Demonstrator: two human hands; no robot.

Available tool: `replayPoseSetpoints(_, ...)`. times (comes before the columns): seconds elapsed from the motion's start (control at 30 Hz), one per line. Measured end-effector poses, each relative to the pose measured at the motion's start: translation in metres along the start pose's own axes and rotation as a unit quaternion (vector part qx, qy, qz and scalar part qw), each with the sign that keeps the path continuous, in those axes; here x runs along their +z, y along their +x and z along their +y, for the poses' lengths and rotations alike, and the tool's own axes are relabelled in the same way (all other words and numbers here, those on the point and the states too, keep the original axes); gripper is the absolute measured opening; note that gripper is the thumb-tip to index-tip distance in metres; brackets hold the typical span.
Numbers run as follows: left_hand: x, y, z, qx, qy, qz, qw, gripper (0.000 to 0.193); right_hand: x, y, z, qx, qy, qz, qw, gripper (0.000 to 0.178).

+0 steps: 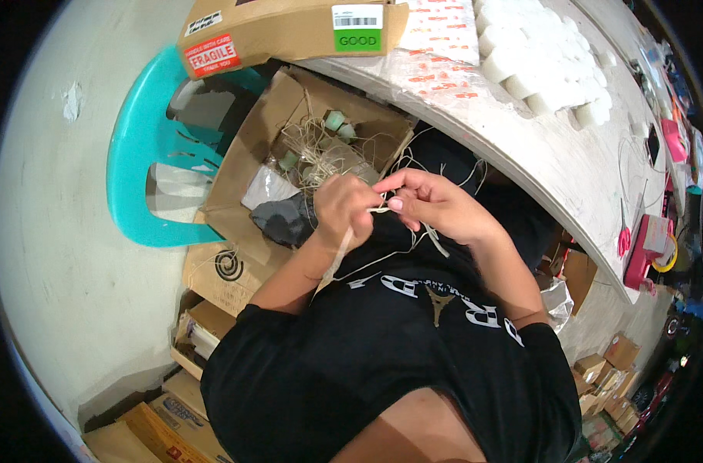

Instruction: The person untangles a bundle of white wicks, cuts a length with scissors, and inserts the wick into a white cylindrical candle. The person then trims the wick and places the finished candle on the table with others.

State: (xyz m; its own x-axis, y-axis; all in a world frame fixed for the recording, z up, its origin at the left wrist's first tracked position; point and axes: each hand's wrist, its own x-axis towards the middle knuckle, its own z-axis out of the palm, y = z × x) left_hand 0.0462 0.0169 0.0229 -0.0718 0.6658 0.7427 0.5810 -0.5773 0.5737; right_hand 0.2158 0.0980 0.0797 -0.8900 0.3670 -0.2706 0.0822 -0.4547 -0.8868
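My left hand (345, 204) is closed round a pale cream cord (341, 253), and one flat length hangs down from it along the wrist. Close beside it, my right hand (442, 204) pinches the same cord between thumb and forefinger, its other fingers curled. Loose ends dangle below both hands over the black shirt (382, 347). Just beyond is an open cardboard box (247, 147) with a tangle of thin cream string (309, 143), small pale green pieces (334, 120), a clear plastic packet (268, 187) and a dark grey bundle (283, 219).
A white table (513, 127) with a rounded edge runs along the right, bearing white foam pieces (544, 58), red scissors (624, 238) and a pink tape dispenser (643, 251). Another carton (289, 35) sits at its far end. A turquoise chair (131, 154) stands by the left wall.
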Motion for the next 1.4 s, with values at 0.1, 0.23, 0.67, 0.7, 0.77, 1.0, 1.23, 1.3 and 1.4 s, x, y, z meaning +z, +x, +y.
replayPoseSetpoints(0.1,0.006,0.014,0.01,-0.227,-0.099,0.059,0.967,0.045,-0.012,-0.02,-0.009,-0.018,-0.021,0.036,0.999,0.017)
replayPoseSetpoints(0.23,0.018,0.031,0.013,-0.347,-0.285,0.053,0.892,0.044,-0.035,-0.056,-0.012,-0.071,0.029,0.104,0.992,0.016)
replayPoseSetpoints(0.67,0.109,0.094,0.065,0.059,-0.167,-0.443,0.879,0.042,-0.057,-0.148,-0.034,-0.259,0.051,0.33,0.906,0.024)
replayPoseSetpoints(0.7,0.117,0.1,0.058,0.092,-0.16,-0.442,0.878,0.044,-0.057,-0.152,-0.034,-0.256,0.017,0.356,0.898,0.023)
replayPoseSetpoints(0.77,0.126,0.119,0.047,0.071,-0.151,-0.46,0.872,0.045,-0.059,-0.159,-0.031,-0.249,-0.048,0.408,0.877,0.023)
replayPoseSetpoints(1.0,0.159,0.132,0.098,-0.137,-0.304,-0.351,0.875,0.024,-0.061,-0.169,-0.014,-0.281,-0.069,0.434,0.853,0.018)
replayPoseSetpoints(1.23,0.182,0.125,0.095,-0.194,-0.274,-0.421,0.842,0.025,-0.077,-0.195,-0.015,-0.251,-0.359,0.584,0.683,0.022)
replayPoseSetpoints(1.3,0.179,0.133,0.092,-0.186,-0.227,-0.457,0.84,0.027,-0.105,-0.22,-0.014,-0.216,-0.445,0.661,0.565,0.033)
replayPoseSetpoints(1.4,0.191,0.137,0.076,-0.24,-0.288,-0.418,0.827,0.025,-0.15,-0.274,-0.01,-0.068,-0.565,0.764,0.305,0.034)
